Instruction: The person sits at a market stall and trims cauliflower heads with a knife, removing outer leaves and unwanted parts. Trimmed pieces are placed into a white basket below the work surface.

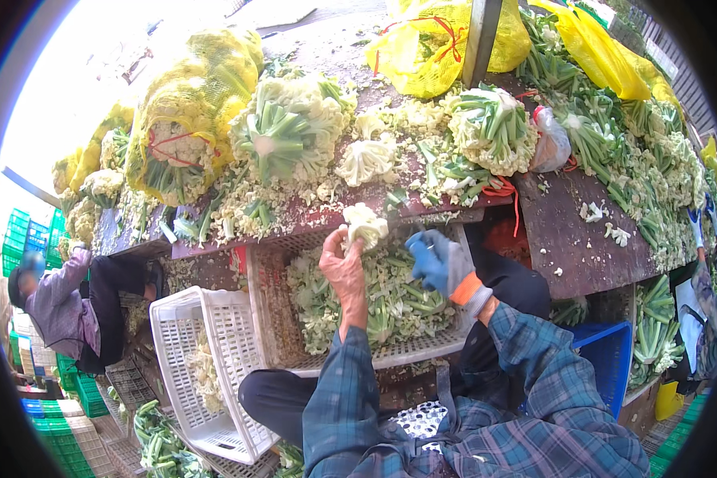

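Observation:
My bare left hand [345,263] pinches a cauliflower floret [364,224] between thumb and fingers, just in front of the table edge. To its right, my right hand [439,263], in a blue and grey glove with an orange cuff, is curled; whether it holds a tool is hard to tell. Both hands are above a crate [394,358] filled with cauliflower leaves and stem pieces [388,305]. Beyond them on the table lie a large cauliflower head [275,131], some cut florets [367,160] and a second head [493,128], stem sides up.
A white crate [233,340] holding some florets [206,373] stands tilted at the left. Yellow mesh bags [197,95] of cauliflower rest on the table, near a metal post [481,45]. A blue crate [609,358] is at the right. Co-workers [66,310] are at both sides.

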`<state>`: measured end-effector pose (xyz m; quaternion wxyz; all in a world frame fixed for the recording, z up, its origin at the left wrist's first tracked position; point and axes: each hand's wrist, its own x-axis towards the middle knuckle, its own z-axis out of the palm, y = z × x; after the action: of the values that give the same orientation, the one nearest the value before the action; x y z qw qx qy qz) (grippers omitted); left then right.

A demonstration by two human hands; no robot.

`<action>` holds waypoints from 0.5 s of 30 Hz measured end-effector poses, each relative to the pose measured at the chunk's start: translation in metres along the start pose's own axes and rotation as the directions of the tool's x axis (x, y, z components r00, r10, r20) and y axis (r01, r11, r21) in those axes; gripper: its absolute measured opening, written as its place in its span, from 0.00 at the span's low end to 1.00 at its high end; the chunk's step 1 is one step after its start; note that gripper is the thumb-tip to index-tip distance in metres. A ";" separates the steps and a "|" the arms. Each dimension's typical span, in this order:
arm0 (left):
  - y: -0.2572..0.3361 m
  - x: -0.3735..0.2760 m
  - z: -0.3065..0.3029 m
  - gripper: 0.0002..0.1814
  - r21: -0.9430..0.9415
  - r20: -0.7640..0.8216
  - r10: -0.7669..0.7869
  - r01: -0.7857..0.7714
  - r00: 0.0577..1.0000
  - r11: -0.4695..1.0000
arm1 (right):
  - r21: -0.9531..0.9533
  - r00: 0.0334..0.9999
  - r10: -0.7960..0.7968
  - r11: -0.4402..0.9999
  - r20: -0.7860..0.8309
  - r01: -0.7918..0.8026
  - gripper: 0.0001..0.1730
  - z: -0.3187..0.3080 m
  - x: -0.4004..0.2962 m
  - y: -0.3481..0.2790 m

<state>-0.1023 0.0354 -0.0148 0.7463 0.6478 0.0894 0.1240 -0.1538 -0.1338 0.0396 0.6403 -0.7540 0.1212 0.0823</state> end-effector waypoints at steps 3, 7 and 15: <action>-0.026 0.029 0.012 0.10 0.205 -0.101 0.114 -0.092 0.988 0.974 | -0.319 0.970 -0.241 0.917 0.032 0.238 0.12 0.015 0.023 0.021; -0.034 0.043 0.014 0.13 0.359 -0.068 0.175 -0.140 0.982 0.923 | -0.413 0.948 -0.312 0.856 0.071 0.312 0.10 0.032 0.057 0.025; -0.032 0.047 0.017 0.11 0.373 -0.084 0.185 -0.142 0.979 0.917 | -0.479 0.967 -0.233 0.840 0.105 0.254 0.12 0.048 0.088 0.033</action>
<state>-0.0498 0.0297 -0.0430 0.5934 0.7719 0.1001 0.2051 -0.0779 -0.0985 -0.0238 0.4367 -0.8984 -0.0140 0.0442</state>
